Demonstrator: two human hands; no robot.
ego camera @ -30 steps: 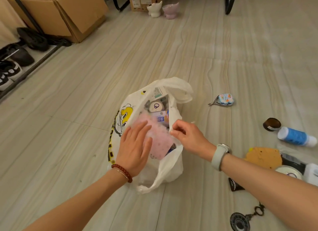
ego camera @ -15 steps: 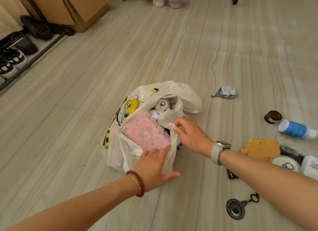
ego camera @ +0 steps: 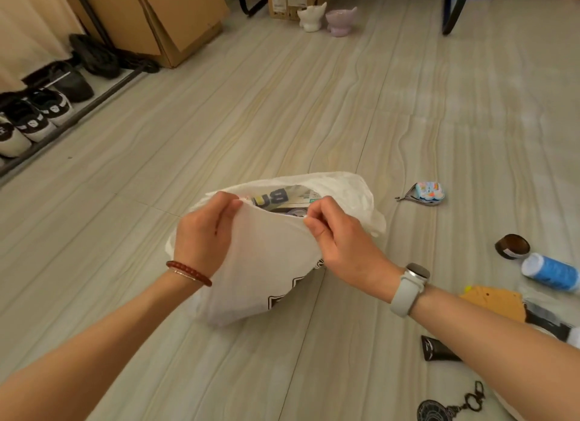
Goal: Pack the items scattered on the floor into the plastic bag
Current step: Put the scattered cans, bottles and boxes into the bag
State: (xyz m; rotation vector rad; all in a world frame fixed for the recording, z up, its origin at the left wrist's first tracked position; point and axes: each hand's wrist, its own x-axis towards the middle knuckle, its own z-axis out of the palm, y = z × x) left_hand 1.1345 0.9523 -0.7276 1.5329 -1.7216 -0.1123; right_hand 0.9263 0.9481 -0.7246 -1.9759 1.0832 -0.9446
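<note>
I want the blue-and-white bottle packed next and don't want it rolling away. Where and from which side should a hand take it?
Grip the blue bottle round its blue middle, coming from above. It lies on its side on the floor, white cap pointing toward the brown jar, so fingers and thumb can probably close across the round body. The right hand is nearer, but it now pinches the plastic bag.
</note>
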